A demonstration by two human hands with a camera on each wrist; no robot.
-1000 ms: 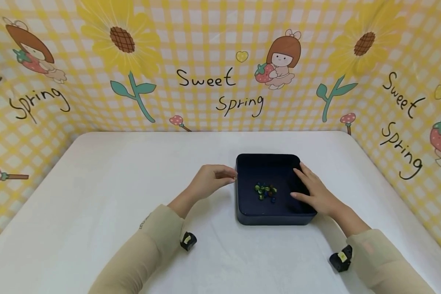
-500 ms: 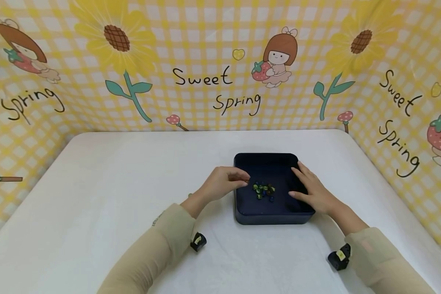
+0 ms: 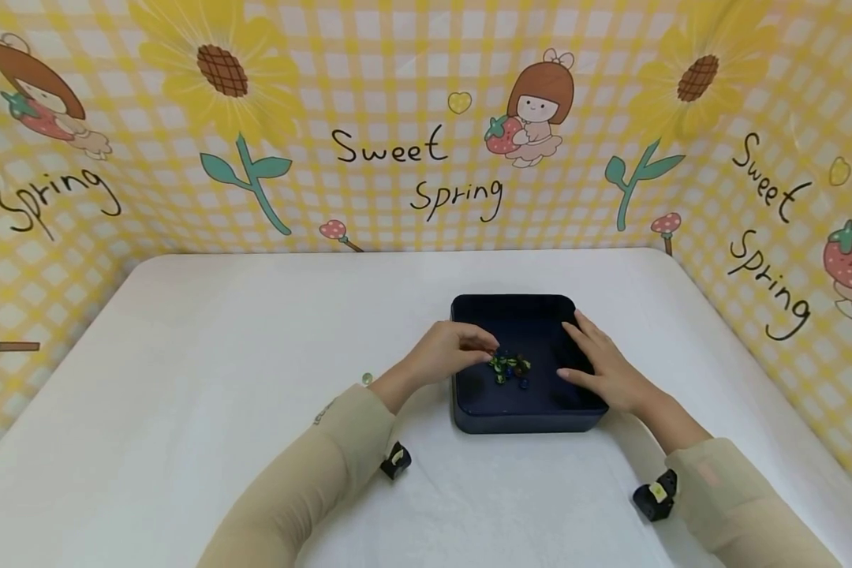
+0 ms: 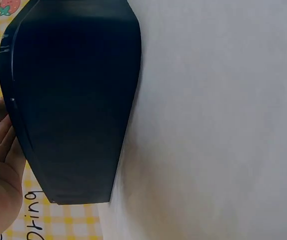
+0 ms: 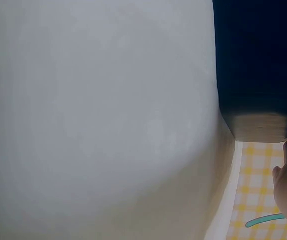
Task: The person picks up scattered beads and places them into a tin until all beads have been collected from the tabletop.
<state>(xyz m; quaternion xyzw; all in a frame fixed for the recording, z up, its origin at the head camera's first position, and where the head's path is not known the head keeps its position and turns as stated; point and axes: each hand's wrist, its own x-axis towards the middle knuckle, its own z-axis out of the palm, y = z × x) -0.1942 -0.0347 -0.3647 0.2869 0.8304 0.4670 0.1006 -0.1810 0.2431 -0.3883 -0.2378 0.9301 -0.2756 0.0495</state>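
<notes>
A dark blue square box [image 3: 525, 423] stands on the white table, and a small heap of green, blue and brown glass marbles [image 3: 509, 368] lies on its floor. My left hand [image 3: 446, 353] reaches over the box's left rim and pinches a small reddish-brown marble [image 3: 492, 353] at the fingertips, right by the heap. Over the right rim rests my right hand [image 3: 603, 364], fingers spread and thumb pointing inward. In the left wrist view the box's outer wall [image 4: 78, 110] hides the fingertips and the marbles.
One pale green marble [image 3: 367, 379] lies on the tabletop [image 3: 255, 331] just behind the left wrist. Yellow checked cloth [image 3: 397, 71] with printed flowers encloses the table at the back and sides. Black wrist cameras [image 3: 396, 461] hang below both cuffs.
The left hand has moved right from outside the box, across its rim to the marbles. The pale marble on the table has come into view behind the wrist. The right hand stays on the rim.
</notes>
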